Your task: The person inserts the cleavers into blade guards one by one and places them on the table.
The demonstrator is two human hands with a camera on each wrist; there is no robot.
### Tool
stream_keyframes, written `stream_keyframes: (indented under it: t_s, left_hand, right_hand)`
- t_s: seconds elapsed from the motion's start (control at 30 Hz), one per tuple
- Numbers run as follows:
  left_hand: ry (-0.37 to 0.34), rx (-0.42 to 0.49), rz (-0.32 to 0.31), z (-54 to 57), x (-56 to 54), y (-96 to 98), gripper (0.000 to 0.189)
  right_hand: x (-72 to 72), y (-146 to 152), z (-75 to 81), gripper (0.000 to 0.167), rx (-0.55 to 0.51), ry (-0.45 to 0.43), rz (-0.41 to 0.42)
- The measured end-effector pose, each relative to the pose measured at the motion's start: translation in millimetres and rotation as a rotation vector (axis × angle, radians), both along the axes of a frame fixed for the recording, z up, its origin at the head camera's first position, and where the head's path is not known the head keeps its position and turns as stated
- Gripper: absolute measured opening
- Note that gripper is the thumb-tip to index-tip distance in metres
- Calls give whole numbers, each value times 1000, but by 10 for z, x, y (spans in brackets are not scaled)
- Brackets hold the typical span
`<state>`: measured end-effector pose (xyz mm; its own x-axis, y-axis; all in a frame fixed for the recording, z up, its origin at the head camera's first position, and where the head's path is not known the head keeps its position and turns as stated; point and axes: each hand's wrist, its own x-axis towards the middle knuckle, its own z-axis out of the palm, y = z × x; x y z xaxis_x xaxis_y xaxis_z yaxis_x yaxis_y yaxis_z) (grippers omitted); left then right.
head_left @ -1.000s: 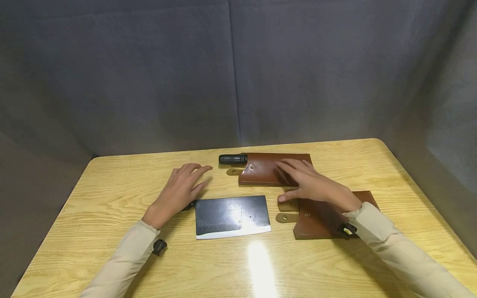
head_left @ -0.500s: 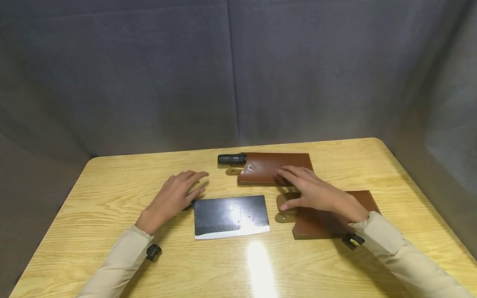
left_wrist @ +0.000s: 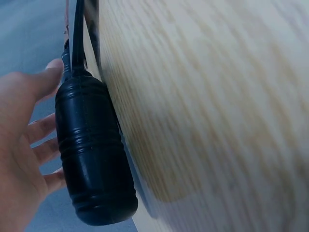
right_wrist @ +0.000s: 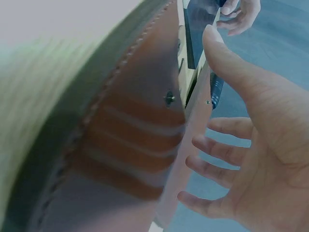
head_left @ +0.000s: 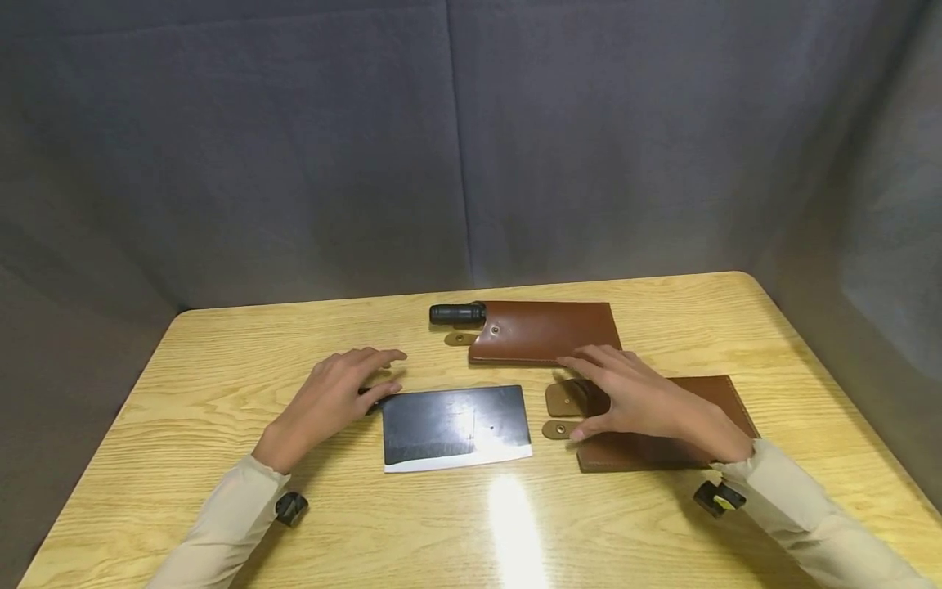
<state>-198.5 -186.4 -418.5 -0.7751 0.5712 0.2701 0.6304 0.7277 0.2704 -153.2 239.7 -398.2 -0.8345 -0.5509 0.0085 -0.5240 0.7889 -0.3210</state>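
Note:
A cleaver with a broad dark blade (head_left: 456, 429) lies flat on the table, its black handle (left_wrist: 94, 150) pointing left. My left hand (head_left: 334, 393) hovers over that handle with fingers spread, holding nothing; the hand hides most of the handle in the head view. On the right, a brown leather sheath (head_left: 633, 454) with two strap tabs lies with its mouth toward the cleaver. My right hand (head_left: 640, 397) is above this sheath, fingers apart and loosely bent, thumb near the snap tab (head_left: 557, 429). Finger shadows fall across the leather (right_wrist: 125, 140) in the right wrist view.
Farther back, a second brown sheath (head_left: 545, 327) holds another cleaver, whose black handle (head_left: 456, 314) sticks out to the left. The wooden table (head_left: 257, 343) has grey cloth (head_left: 309, 164) behind it and at both sides. A bright glare streak marks the front middle.
Both hands have drawn back slightly toward the person, the left also leftward and the right rightward, uncovering more of the far sheath. The cleavers and sheaths have stayed in place.

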Motion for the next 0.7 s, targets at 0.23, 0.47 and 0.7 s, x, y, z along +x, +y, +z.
stream_keyframes:
  t_s: [0.23,0.47,0.7]
  left_hand:
    - [-39,-7,7,12,41,-41,49]
    - [-109,26,-3,6,78,-146,56]
    - [-205,4,12,55,104,-211,58]
  right_hand:
    - [78,94,2,109,5,-31,8]
    - [143,172,44,120,34,-139,7]
    - [171,231,48,128,60,-159,25]
